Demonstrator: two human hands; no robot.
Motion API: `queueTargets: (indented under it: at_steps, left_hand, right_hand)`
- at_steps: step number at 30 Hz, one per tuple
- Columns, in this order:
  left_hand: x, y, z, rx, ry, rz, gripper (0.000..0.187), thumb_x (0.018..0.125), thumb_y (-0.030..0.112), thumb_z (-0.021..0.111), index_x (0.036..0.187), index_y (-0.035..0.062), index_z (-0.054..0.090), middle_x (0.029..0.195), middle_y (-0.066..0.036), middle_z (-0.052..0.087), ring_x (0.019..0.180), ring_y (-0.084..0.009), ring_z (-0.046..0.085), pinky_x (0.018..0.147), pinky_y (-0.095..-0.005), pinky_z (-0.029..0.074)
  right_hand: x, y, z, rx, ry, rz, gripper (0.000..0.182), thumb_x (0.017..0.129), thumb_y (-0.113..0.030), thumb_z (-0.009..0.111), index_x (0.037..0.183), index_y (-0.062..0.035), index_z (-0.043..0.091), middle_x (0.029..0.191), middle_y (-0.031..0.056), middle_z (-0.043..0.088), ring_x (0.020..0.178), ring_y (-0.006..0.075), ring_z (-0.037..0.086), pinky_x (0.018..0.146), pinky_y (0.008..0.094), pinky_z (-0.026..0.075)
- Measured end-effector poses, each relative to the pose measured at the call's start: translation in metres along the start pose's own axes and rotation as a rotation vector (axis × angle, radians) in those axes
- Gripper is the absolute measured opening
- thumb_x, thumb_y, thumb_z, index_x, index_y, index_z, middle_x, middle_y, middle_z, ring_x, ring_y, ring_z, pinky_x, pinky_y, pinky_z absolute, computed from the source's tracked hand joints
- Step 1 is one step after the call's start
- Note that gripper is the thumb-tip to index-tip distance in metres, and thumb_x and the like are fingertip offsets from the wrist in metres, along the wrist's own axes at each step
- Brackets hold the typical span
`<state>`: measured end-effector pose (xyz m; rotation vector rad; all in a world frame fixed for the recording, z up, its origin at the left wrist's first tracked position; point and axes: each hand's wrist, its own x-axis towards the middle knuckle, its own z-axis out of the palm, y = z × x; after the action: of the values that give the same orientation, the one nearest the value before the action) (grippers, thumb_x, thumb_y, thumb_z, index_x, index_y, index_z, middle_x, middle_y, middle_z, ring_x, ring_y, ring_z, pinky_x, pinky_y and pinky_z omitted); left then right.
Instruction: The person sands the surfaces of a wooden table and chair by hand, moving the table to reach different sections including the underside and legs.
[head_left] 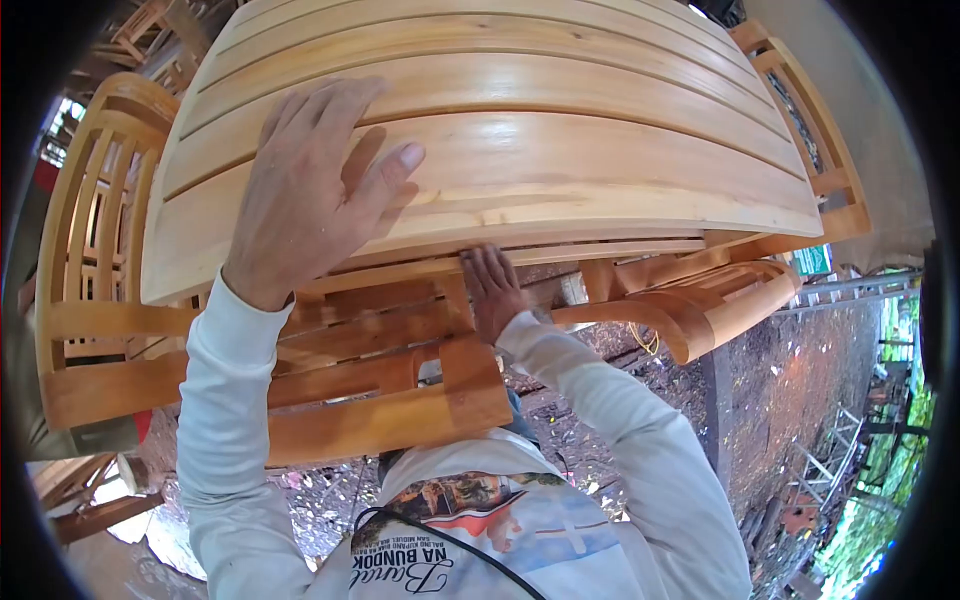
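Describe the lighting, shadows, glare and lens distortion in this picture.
Head view: strong fisheye distortion, with the tabletop slats bowed into arcs and the corners vignetted to black; pale glare on the varnished wood; a dark shadow beside the thumb of the left hand; the right hand in dimmer light by the table's near edge; foliage at far right bright and soft in detail.

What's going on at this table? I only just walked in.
Someone in a white long-sleeved shirt is at a slatted wooden tabletop. Their left hand is spread over its surface; whether it touches is unclear. Their right hand is just under the near edge, beside a wooden seat. Another slatted seat stands to the left.
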<state>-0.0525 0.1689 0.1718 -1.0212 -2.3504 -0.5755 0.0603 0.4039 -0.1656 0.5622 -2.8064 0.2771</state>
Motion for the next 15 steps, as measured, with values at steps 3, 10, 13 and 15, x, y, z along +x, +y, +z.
queueTargets:
  at_steps: [3,10,13,15]
  left_hand:
    - [-0.004,-0.001,-0.008,-0.014,0.055,-0.007,0.048,0.095,0.034,0.072,0.129,0.0022,0.063,0.122,-0.021,0.067,0.117,-0.0394,0.061,0.106,-0.0479,0.044]
    - [-0.057,-0.063,-0.089,0.056,0.182,-0.198,0.042,0.102,0.032,0.068,0.133,0.0047,0.065,0.133,-0.014,0.067,0.131,-0.0297,0.058,0.112,-0.0423,0.043]
    - [-0.087,-0.113,-0.113,0.123,0.196,-0.349,0.046,0.104,0.036,0.064,0.137,0.0042,0.062,0.14,-0.016,0.063,0.134,-0.0287,0.055,0.11,-0.041,0.044]
    - [-0.094,-0.129,-0.114,0.026,0.152,-0.464,0.048,0.105,0.038,0.062,0.139,0.0034,0.06,0.14,-0.017,0.061,0.135,-0.0282,0.054,0.108,-0.0398,0.046]
  right_hand:
    - [0.009,0.009,-0.026,-0.028,-0.18,-0.063,0.07,0.089,-0.014,0.053,0.156,-0.003,0.04,0.166,0.015,0.036,0.158,0.0324,0.025,0.129,0.0551,0.011]
    - [-0.045,0.116,-0.095,-0.291,-0.604,0.431,0.081,0.094,-0.02,0.055,0.167,-0.0151,0.021,0.175,0.0049,0.016,0.162,0.0284,0.007,0.129,0.0535,0.004]
    - [-0.042,0.101,-0.052,-0.479,-0.668,0.326,0.077,0.097,-0.02,0.049,0.167,-0.0115,0.018,0.175,0.0078,0.016,0.162,0.032,0.008,0.13,0.0527,0.003]
    - [-0.006,0.041,-0.066,-0.421,-0.62,0.055,0.075,0.096,-0.016,0.047,0.166,-0.0117,0.021,0.174,0.0085,0.017,0.162,0.0293,0.01,0.13,0.0534,0.006]
